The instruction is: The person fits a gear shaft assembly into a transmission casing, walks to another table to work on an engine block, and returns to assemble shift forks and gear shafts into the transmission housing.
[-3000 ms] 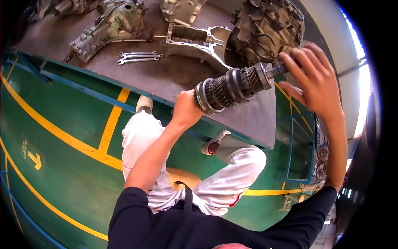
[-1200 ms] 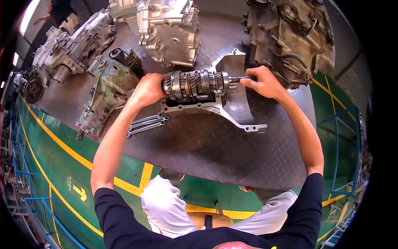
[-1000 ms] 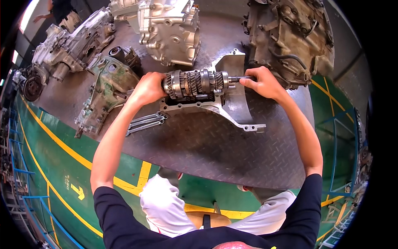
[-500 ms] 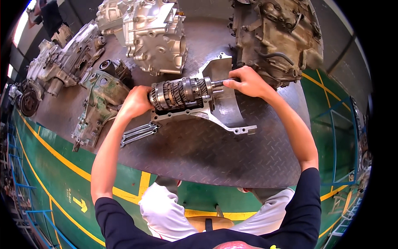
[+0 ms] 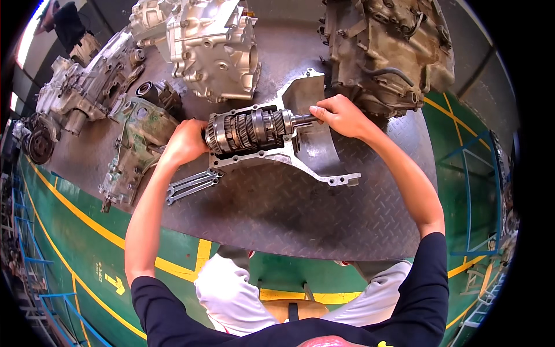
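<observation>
A transmission gear shaft point(image 5: 248, 130) with several toothed gears lies lengthwise in an open aluminium gearbox housing half point(image 5: 318, 153) on the table. My left hand point(image 5: 188, 141) is closed around its left end, the fingertips hidden behind the gears. At the other end, my right hand point(image 5: 344, 117) pinches the thin bare shaft tip, thumb on top, above the flared bell of the housing. The housing's bolt-hole rim shows on both long sides of the gears. Several combination wrenches point(image 5: 193, 185) lie side by side near my left forearm, just off the housing's near left corner.
A greenish gearbox casing point(image 5: 139, 136) lies left of my left hand. Behind the housing stands a silver gearbox point(image 5: 214, 55); a large brown-grey one point(image 5: 387, 58) stands at the far right. More casings point(image 5: 78, 92) fill the far left. The steel table's point(image 5: 306, 246) curved-looking near edge passes before my knees.
The gear shaft has come down into the housing half, whose far rim now shows past the gears. Both hands moved with it, still holding its ends.
</observation>
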Motion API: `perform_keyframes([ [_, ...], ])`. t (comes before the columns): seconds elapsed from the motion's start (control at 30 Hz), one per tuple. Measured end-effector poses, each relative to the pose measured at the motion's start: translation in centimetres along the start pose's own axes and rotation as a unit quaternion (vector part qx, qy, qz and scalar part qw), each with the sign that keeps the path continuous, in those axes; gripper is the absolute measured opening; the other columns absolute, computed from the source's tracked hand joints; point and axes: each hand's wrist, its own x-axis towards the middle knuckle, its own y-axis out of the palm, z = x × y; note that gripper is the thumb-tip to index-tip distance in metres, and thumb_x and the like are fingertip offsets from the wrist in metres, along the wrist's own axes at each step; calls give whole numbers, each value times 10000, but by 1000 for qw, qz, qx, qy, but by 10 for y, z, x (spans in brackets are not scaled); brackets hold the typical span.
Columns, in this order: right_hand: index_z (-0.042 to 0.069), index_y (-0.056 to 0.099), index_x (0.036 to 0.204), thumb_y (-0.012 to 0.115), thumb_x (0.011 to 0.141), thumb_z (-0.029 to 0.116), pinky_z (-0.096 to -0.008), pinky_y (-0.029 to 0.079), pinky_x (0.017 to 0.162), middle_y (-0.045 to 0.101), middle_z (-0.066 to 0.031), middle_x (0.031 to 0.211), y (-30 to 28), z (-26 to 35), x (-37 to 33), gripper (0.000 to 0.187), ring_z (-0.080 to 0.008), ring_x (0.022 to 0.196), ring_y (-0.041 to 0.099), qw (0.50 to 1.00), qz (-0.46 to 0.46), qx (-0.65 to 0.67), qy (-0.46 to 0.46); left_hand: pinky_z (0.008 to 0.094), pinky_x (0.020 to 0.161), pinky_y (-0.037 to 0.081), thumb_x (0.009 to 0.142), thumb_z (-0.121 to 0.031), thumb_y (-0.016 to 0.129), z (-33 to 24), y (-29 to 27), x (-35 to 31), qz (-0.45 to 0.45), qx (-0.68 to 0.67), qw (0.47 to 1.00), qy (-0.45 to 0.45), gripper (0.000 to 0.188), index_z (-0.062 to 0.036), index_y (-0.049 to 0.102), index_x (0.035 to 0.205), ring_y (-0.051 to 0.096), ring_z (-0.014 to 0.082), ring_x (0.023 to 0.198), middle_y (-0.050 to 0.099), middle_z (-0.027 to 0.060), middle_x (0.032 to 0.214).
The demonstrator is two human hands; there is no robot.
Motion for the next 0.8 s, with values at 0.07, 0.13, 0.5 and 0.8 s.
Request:
perform_keyframes([
  [0.07, -49, 602, 745, 537, 934, 324, -388, 374, 525, 502, -171, 559, 6, -2, -1, 424, -243, 496, 456, 1000, 8, -4, 10, 429, 793, 493, 650, -98, 744, 1, -1, 0, 2, 2, 1000, -3, 325, 14, 678, 948, 619, 415, 891, 650, 245, 862],
  [0.13, -46, 586, 750, 527, 943, 314, -379, 363, 532, 483, -148, 562, 2, 3, -1, 413, -225, 513, 426, 999, 28, -19, 11, 434, 794, 491, 658, -100, 740, 3, 2, 1, -6, 9, 1000, -1, 317, 14, 677, 946, 614, 418, 897, 649, 247, 865],
  [0.5, 5, 536, 927, 556, 942, 310, -434, 416, 609, 557, -177, 664, -3, 19, -13, 307, -368, 653, 561, 994, 13, -104, -43, 389, 865, 475, 679, -92, 667, 24, -14, -13, 53, -24, 998, 39, 414, 55, 604, 1060, 637, 348, 954, 652, 245, 986],
  [0.8, 3, 539, 944, 620, 871, 113, -394, 438, 708, 547, -157, 858, 1, 25, -21, 155, -344, 811, 548, 984, -44, -120, -124, 480, 720, 515, 757, -177, 700, 46, 31, -24, -126, 234, 964, 0, 237, -30, 603, 916, 637, 398, 833, 648, 204, 813],
])
